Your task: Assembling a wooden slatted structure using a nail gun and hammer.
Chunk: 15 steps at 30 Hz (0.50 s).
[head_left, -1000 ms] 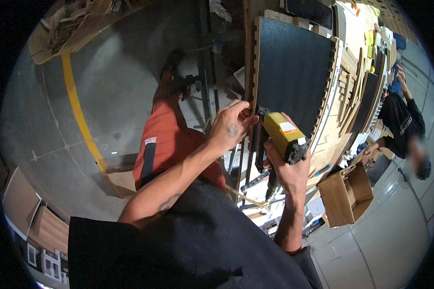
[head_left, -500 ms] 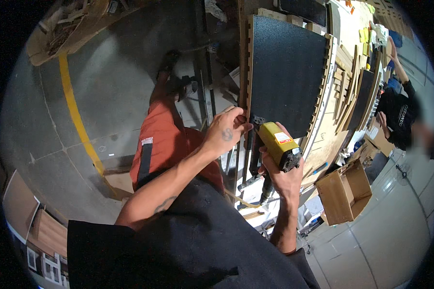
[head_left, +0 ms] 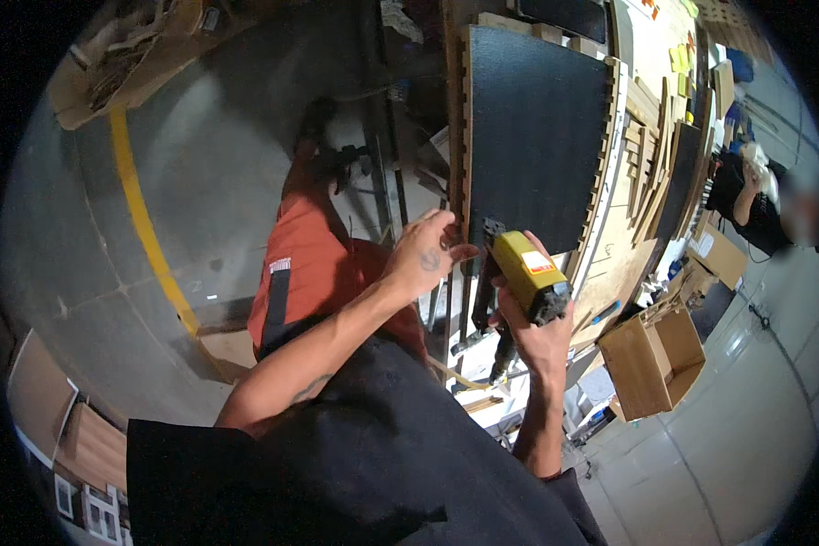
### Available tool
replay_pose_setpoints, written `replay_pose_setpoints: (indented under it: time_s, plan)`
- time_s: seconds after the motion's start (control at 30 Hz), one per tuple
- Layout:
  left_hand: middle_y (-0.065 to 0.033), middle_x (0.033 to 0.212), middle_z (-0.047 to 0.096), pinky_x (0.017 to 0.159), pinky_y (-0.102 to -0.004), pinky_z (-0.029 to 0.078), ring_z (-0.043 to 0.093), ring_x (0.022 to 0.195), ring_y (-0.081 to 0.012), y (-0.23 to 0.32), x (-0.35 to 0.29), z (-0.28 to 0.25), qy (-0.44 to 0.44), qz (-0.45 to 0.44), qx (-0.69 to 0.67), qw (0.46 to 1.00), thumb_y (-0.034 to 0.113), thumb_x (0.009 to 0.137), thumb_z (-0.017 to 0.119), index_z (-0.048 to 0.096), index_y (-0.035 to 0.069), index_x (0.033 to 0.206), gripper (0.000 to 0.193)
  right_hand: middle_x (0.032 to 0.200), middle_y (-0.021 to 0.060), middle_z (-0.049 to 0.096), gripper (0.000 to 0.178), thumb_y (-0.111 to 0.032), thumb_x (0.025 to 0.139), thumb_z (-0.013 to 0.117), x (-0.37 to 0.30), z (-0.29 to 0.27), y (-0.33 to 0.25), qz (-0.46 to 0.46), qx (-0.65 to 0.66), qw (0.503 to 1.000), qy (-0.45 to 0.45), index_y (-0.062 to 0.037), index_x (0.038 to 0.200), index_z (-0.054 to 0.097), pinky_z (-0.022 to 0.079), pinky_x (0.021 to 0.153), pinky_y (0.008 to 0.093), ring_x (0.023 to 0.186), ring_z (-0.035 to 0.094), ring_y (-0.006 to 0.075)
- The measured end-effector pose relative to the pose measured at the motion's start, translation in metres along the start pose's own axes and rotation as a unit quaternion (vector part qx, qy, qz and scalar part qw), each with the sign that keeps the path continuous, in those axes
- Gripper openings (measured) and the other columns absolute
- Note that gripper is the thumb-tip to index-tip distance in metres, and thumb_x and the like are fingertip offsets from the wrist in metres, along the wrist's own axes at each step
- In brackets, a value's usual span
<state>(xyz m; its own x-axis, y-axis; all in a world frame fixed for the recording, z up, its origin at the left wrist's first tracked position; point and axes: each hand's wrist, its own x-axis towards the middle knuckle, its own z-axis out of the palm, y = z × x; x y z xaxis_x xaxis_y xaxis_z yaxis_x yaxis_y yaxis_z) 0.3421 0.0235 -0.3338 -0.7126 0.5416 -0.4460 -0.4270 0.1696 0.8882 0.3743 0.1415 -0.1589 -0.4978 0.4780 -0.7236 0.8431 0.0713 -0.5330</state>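
My right hand (head_left: 539, 344) grips a yellow and black nail gun (head_left: 523, 259), its nose resting at the near end of a black panel (head_left: 537, 136). The panel has notched, comb-like wooden edges along both long sides. Beside its left edge is my left hand (head_left: 426, 253), thumb and forefinger spread apart, with nothing I can make out between them. A dark hose fitting (head_left: 502, 364) hangs below the nail gun's handle, which my right hand partly hides.
Wooden strips (head_left: 642, 173) lie on the workbench to the right, and an open cardboard box (head_left: 642, 369) stands nearer. A co-worker (head_left: 746, 196) is at the far right, holding something white. A yellow line (head_left: 146, 214) runs along the floor at left.
My left thumb and forefinger have parted and come slightly away from the panel's edge. The nail gun has barely moved. The co-worker's arms have shifted, and a white thing is now at their hand.
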Motion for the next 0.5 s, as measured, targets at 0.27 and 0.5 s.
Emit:
replay_pose_setpoints:
  time_s: [0.27, 0.5]
  plan:
    - [-0.0149, 0.092, 0.065, 0.068, -0.0344, 0.054, 0.070, 0.075, -0.0238, 0.001, -0.006, 0.006, -0.020, -0.033, -0.016, 0.999, -0.002, 0.083, 0.072, 0.063, -0.004, 0.095, 0.015, 0.103, 0.0118, 0.068, 0.063, 0.001, 0.085, 0.066, 0.000, 0.001, 0.036, -0.104, -0.073, 0.992, 0.006, -0.0037, 0.145, 0.048, 0.058, 0.058, 0.0262, 0.074, 0.065, 0.0133]
    - [-0.0140, 0.092, 0.066, 0.070, -0.0340, 0.054, 0.072, 0.081, -0.0228, 0.005, -0.010, 0.005, -0.017, -0.041, -0.053, 0.998, -0.009, 0.083, 0.064, 0.063, -0.004, 0.095, 0.013, 0.101, 0.0113, 0.068, 0.065, 0.000, 0.082, 0.068, 0.000, 0.001, 0.040, -0.089, -0.039, 0.995, 0.006, -0.0042, 0.144, 0.049, 0.058, 0.057, 0.0259, 0.069, 0.065, 0.0132]
